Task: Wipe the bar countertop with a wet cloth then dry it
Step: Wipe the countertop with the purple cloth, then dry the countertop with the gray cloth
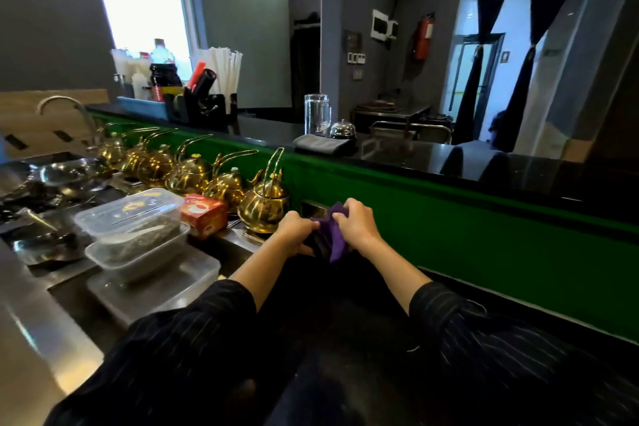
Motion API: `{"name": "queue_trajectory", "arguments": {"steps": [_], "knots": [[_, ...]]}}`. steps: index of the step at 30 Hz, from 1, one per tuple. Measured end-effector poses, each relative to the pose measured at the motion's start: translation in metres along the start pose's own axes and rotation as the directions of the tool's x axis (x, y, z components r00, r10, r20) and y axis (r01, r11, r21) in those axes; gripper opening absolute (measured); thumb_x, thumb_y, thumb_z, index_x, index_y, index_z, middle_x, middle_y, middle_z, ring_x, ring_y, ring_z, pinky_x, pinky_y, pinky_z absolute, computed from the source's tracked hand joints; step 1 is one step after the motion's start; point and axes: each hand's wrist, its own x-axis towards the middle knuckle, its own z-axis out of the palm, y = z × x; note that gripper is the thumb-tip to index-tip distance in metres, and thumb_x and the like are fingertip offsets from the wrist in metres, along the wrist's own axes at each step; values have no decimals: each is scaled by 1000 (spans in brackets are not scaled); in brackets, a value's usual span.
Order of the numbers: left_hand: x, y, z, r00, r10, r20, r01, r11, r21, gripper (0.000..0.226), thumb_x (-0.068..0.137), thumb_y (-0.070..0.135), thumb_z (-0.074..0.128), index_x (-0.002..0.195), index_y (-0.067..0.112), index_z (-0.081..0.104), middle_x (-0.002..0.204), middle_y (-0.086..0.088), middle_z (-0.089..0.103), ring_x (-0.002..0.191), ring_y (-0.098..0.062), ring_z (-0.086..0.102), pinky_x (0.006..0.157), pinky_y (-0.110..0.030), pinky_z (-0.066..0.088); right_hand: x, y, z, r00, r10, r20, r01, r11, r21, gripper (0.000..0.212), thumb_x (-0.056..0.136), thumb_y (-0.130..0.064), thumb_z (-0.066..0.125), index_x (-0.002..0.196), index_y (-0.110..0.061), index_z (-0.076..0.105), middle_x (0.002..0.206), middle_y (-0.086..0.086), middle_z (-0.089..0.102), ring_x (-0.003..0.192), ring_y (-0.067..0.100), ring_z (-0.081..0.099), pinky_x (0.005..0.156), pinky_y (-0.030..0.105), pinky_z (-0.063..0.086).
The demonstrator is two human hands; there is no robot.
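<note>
A: Start at nine o'clock. What's there?

B: A steel work surface (31,328) with stacked clear plastic containers (138,228), a red tea box (203,218) just beside them, and a row of gold teapots (193,173) running from ten o'clock toward the centre, along the foot of a green wall panel (449,228).

A: And the hands?

B: Just right of the nearest teapot (264,206), at the centre. The left hand (295,230) and the right hand (356,225) are both clenched on a purple cloth (332,235), bunched between them, one end in each fist. The cloth hangs below the raised counter, in front of the green panel, over a dark area I can't make out. Both forearms are bare, in dark striped sleeves (193,332).

A: Where is the bar countertop?

B: Above the green panel, a glossy black countertop (518,173) running from eleven o'clock to three o'clock. At eleven stands a caddy of straws (226,73) and bottles; near twelve, a glass mug (316,114), a call bell (342,131) and a folded grey cloth (323,143) touching the bell's base.

A: Anything at one o'clock?

B: A red fire extinguisher (423,34) on the far wall.
</note>
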Motion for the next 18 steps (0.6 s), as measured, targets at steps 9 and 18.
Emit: {"name": "queue_trajectory", "arguments": {"steps": [9,18], "knots": [[10,-26,-84,981,-145,127,165,973,-161,21,87,16,64,104,6,57,99,-14,63,83,-26,65,65,-36,58,-14,-29,77,907,-271,323,263,962,70,33,93,-6,49,122,-12,63,94,5,57,94,31,65,78,40,55],[34,-44,-121,967,-79,243,51,992,119,38,86,-1,56,122,12,57,100,-10,58,80,-19,60,60,-26,49,9,-20,114,899,-134,418,59,981,187,62,76,-17,75,130,-22,46,131,6,56,118,23,54,98,39,48]]}}
